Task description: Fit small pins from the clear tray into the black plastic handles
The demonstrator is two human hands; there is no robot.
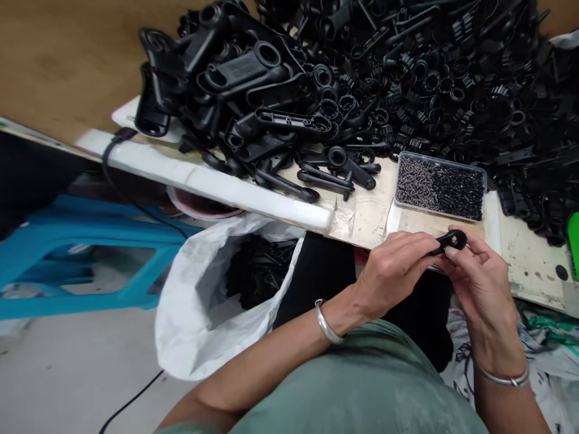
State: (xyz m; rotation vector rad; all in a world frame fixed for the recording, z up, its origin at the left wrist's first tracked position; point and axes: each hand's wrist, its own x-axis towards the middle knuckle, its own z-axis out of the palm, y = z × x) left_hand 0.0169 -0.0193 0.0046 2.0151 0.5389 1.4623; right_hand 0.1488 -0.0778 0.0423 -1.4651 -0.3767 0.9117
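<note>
Between my two hands, just over the table's front edge, is a black plastic lever-shaped part (456, 239) with a hole through its round end. My left hand (392, 271) is closed on its narrow end, which the fingers mostly cover. At the round end, my right hand (486, 280) pinches the part between thumb and fingers. Right behind the hands stands a clear plastic box (441, 185) of small pieces, greyish metal ones on the left and black ones on the right. Loose black levers (325, 175) lie to the left of the box.
A large heap of black plastic parts (407, 78) covers the back of the table (371, 211). White foam (203, 181) lines the front left edge. Below are a white sack (185, 325) holding black parts and a blue stool (90, 241). A green object (574, 241) is at far right.
</note>
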